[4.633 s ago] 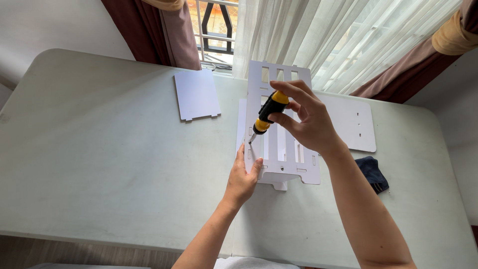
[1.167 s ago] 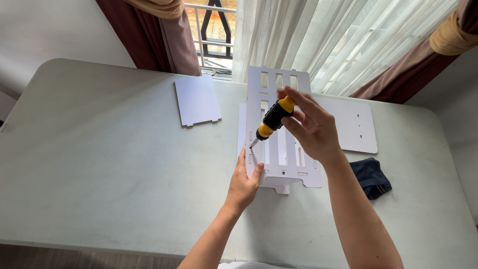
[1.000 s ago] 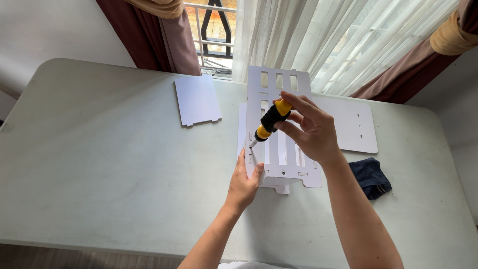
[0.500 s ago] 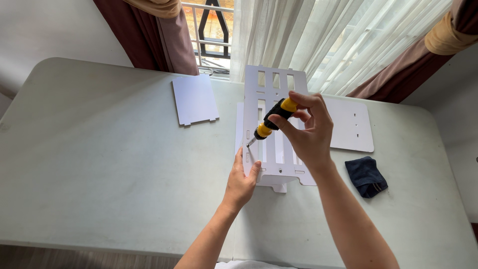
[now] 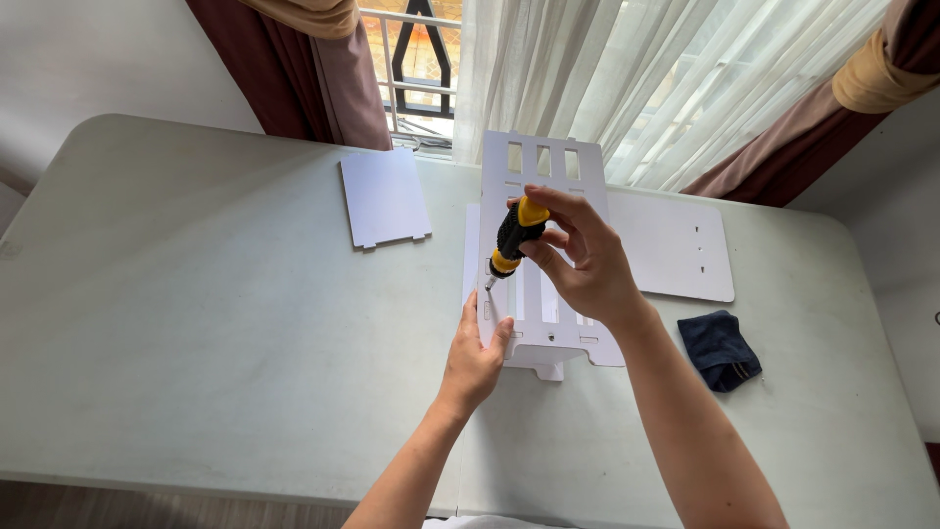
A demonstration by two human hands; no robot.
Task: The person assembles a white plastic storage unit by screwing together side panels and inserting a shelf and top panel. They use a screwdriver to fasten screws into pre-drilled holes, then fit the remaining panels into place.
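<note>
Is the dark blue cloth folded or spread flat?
Crumpled, not spread: the dark blue cloth lies bunched, with visible creases, on the pale table.

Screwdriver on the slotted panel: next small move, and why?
Probably keep turning the screwdriver in place with the right hand. Its tip sits on the left edge of the white slotted panel, tilted, right by the left hand, whose fingers steady that spot. Whether a screw is seated there is too small to tell.
</note>
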